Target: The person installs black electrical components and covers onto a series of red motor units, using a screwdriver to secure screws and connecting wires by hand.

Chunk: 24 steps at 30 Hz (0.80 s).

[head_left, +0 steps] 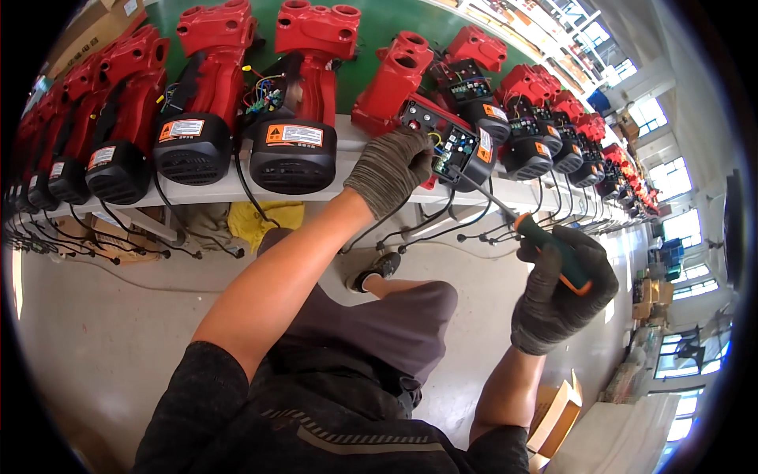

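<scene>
My right hand [564,284], in a dark knitted glove, is wrapped round the handle of a screwdriver [554,251], dark green with orange ends. Its long shaft slants up and left, the tip reaching the circuit board [458,148] in the open black box of a red pump [392,83]. At the left edge of that box is my left hand [395,167], gloved too, its fingers bent together. A yellow wire [435,139] shows right beside the left fingertips. What those fingers pinch, if anything, is hidden. The pump's motor end has a black cover with an orange-and-white label.
More red pumps with black motor covers line the bench [355,146] on both sides, like this pump [294,142] with exposed wires. Black cables dangle off the front edge. A yellow cloth [264,223] hangs below; an open cardboard box [557,419] stands at lower right.
</scene>
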Tool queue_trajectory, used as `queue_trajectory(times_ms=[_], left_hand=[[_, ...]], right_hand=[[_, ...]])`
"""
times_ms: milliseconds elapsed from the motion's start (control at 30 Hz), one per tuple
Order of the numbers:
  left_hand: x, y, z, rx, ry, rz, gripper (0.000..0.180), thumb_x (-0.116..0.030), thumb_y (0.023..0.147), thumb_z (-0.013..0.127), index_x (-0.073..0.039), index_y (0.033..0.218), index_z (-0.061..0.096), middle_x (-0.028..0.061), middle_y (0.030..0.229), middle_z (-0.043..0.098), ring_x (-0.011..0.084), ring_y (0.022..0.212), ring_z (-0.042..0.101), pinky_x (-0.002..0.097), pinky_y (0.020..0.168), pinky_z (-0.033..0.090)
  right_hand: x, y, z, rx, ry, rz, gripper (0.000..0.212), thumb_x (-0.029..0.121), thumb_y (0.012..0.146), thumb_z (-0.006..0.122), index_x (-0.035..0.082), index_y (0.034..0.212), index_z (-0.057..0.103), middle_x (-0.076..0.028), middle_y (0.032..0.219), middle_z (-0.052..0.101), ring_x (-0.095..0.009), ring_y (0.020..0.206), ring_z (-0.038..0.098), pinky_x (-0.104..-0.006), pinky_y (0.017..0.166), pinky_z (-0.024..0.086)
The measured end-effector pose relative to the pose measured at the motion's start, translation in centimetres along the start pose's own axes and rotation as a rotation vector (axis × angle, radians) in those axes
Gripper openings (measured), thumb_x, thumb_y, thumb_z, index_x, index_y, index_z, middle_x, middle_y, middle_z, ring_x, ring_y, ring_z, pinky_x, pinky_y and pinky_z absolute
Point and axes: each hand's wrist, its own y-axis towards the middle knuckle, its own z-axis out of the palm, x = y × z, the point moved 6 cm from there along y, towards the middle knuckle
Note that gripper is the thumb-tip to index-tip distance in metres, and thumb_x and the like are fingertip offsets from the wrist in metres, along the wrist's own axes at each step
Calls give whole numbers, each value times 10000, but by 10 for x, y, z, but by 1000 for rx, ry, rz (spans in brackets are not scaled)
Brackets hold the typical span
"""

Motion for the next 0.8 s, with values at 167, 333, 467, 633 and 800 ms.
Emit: queue_trajectory(times_ms=[167, 333, 467, 633, 800], left_hand=[[1, 0, -1, -11, 28, 3, 189, 21, 801, 698, -9, 985, 668, 159, 927, 679, 294, 824, 698, 370, 735, 565], [1, 0, -2, -20, -4, -2, 171, 13, 813, 700, -4, 980, 668, 166, 913, 675, 294, 812, 695, 375, 721, 567], [-1, 0, -2, -29, -2, 11, 159, 1, 825, 704, -4, 980, 668, 163, 908, 674, 292, 797, 693, 374, 711, 566], [-2, 0, 1, -36, 2, 30, 143, -18, 835, 703, -5, 973, 668, 165, 898, 672, 304, 784, 688, 380, 699, 561], [-2, 1, -2, -34, 53, 29, 154, -5, 810, 709, -7, 957, 665, 175, 904, 671, 330, 798, 684, 395, 710, 559]], right_hand=[[-10, -3, 6, 34, -52, -1, 447, -11, 911, 691, 101, 1225, 394, -235, 1141, 568, -264, 803, 690, -351, 698, 608], [-13, -3, 10, 6, -32, -8, 423, -22, 904, 693, 89, 1188, 400, -230, 1131, 573, -264, 807, 696, -349, 707, 610], [-14, -5, 9, 18, -58, 16, 419, -22, 891, 712, 77, 1178, 424, -226, 1126, 582, -264, 808, 696, -349, 713, 609], [-5, -1, 6, 55, -177, -83, 453, -15, 854, 766, 76, 1192, 478, -221, 1110, 628, -268, 795, 695, -361, 705, 597], [37, 21, 34, 337, -515, -326, 537, 130, 741, 895, 68, 1191, 608, -149, 904, 704, -286, 734, 700, -372, 628, 562]])
